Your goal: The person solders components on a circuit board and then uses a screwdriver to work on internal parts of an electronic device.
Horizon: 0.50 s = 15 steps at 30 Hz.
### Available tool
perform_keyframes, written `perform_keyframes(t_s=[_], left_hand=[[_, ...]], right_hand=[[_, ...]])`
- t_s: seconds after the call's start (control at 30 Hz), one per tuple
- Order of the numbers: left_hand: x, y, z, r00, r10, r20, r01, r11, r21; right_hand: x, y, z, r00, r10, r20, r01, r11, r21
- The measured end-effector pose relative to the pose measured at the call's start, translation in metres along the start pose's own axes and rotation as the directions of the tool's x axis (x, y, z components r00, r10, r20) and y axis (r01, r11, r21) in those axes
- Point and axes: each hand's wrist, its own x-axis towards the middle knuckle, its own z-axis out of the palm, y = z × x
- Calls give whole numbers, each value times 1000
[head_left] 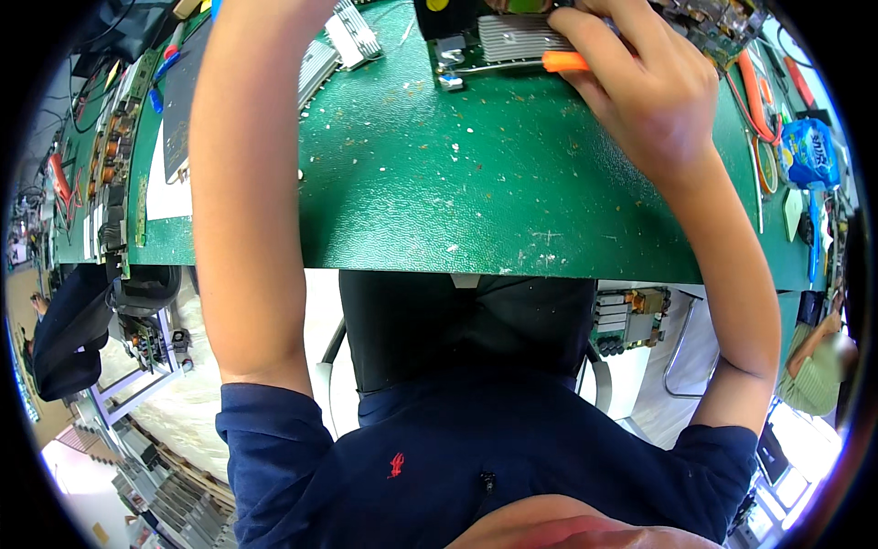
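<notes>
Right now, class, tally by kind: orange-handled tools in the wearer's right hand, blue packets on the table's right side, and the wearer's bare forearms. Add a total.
Orange-handled tool in the right hand: 1
Blue packet: 1
Bare forearms, left forearm and right forearm: 2
Total: 4

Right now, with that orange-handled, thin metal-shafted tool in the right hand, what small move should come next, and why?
Perhaps hold the orange-handled, thin metal-shafted tool steady and check its far end: the bare right hand holds it, and its shaft runs past the ribbed silver metal block to near the small blue-and-white part, but whether they touch is unclear.
</notes>
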Motion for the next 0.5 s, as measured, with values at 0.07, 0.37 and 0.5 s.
perform_keyframes(t_s=[0.07, 0.37, 0.5], left_hand=[[3, -3, -4, 999, -11, 36, 12, 999, -44], [-6, 4, -2, 998, 66, 26, -65, 997, -29], [-7, 4, 5, 999, 28, -38, -30, 998, -55]], right_hand=[[-1, -2, -8, 996, 19, 89, -21, 1000, 22], [0, -5, -8, 1000, -30, 6, 29, 988, 149], [-2, -1, -7, 998, -55, -36, 60, 988, 141]])
